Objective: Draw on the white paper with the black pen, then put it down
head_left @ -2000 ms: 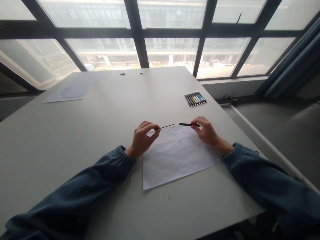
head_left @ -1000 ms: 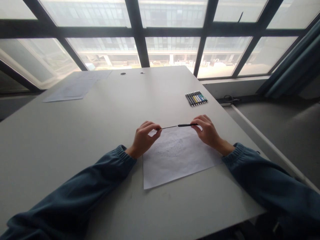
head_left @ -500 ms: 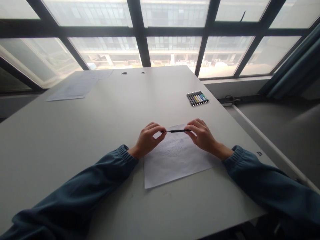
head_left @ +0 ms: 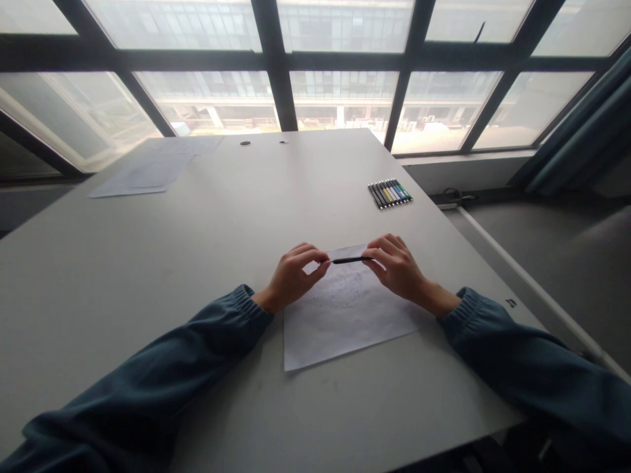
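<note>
Between my two hands a slim black pen (head_left: 347, 260) lies almost level above a sheet of paper. My left hand (head_left: 302, 270) pinches the thin end of the pen between thumb and forefinger; a small dark bit shows at its fingertips, too small to name. The other end of the black barrel sits in the closed thumb and fingers of my right hand (head_left: 394, 263). Under both hands the white paper (head_left: 340, 332) lies flat at a slant, with faint pencil-like drawing marks on its upper part.
A row of several pens (head_left: 390, 194), mostly black with some coloured ones, lies at the table's right side. More paper sheets (head_left: 148, 172) rest at the far left. The white table (head_left: 236, 217) ends on the right above a grey floor. Windows (head_left: 340, 98) stand behind it.
The black barrel has shifted slightly left, toward my left hand, and the thin stretch between the barrel and my left fingertips is shorter. Both hands keep their pinch.
</note>
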### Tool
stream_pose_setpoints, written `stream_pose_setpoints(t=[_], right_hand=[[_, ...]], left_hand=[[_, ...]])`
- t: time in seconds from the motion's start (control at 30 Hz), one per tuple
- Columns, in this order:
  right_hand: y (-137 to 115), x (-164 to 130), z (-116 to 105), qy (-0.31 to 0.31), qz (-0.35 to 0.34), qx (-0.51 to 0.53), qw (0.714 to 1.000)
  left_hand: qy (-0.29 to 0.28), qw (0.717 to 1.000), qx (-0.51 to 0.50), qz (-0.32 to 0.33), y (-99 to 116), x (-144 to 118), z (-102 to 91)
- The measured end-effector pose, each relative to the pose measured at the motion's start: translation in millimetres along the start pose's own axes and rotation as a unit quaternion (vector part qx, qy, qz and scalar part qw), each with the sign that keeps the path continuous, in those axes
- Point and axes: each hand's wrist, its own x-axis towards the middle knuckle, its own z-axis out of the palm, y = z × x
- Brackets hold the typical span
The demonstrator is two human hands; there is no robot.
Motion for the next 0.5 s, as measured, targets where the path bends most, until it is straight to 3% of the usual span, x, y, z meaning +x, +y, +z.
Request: stream_pose_setpoints(t=[0.5], right_hand=[[-4.6, 0.5, -0.3, -0.019, -0.019, 0.009, 1.000]], left_hand=[[-0.001, 0.999, -0.011, -0.034, -4.2, -2.8, -0.3]])
